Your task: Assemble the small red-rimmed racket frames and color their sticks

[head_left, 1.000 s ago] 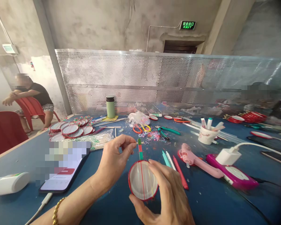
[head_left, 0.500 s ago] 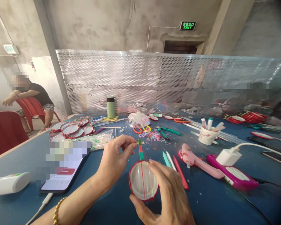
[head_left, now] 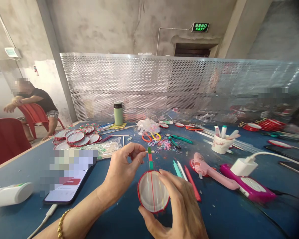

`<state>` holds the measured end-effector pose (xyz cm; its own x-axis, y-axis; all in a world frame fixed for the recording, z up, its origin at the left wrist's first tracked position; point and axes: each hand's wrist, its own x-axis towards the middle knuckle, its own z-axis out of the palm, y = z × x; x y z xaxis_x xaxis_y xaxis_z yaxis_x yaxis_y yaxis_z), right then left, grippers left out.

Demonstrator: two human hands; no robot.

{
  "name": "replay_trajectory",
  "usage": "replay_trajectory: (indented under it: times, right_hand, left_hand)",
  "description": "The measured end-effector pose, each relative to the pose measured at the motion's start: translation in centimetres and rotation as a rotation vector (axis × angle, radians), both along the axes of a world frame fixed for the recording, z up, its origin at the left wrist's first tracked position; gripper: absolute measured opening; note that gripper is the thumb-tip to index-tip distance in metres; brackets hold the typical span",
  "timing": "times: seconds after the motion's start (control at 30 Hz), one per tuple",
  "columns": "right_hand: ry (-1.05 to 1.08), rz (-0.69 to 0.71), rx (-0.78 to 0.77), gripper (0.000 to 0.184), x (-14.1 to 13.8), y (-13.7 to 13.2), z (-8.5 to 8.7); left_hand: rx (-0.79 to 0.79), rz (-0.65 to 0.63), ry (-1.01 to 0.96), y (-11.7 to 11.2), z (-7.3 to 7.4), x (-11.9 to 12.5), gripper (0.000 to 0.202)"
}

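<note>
Edge grip by the right hand seemingly steadies the red-rimmed disc; the left hand pinches a thin stick at the disc's striped tab.

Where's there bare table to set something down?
Mostly bare blue tabletop shows right of the right hand, nearside of the pink plastic glue gun, and between the left hand and the rectangular black phone. Farther back it's crowded: round red-rimmed white discs, teal-handled metal pliers.
</note>
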<state>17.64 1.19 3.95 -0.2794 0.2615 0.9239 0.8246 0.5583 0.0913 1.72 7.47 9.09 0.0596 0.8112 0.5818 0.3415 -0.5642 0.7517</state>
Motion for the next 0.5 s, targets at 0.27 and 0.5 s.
replay_trajectory:
  times: [0.27, 0.5]
  right_hand:
    - [0.001, -0.004, 0.013, 0.060, -0.01, -0.06, 0.02]
    - [0.007, -0.021, 0.003, 0.060, 0.06, -0.06, -0.08]
  left_hand:
    - [-0.015, -0.005, 0.013, 0.23, -0.21, 0.05, 0.013]
    - [0.010, -0.017, 0.010, 0.04, -0.18, -0.02, 0.014]
